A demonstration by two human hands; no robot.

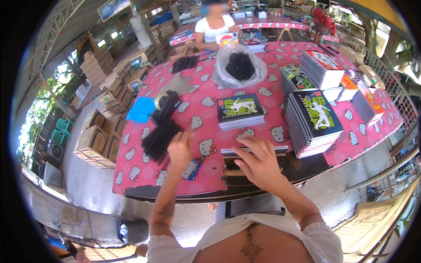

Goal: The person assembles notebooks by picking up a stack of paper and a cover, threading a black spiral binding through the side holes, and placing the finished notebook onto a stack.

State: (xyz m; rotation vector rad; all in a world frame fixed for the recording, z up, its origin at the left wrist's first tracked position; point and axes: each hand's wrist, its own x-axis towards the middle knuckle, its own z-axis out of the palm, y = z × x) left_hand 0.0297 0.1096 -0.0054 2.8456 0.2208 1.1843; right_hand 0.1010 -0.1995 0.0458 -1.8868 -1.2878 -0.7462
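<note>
Left hand (180, 151): lower centre-left, fingers loosely curled at the edge of a bundle of black binding spines (160, 139); grip cannot be told. Right hand (258, 162): lower centre, spread flat, pressing on a spiral notebook (245, 151) atop the binding machine (245, 173). Pink patterned tablecloth (206, 109) beneath.
</note>
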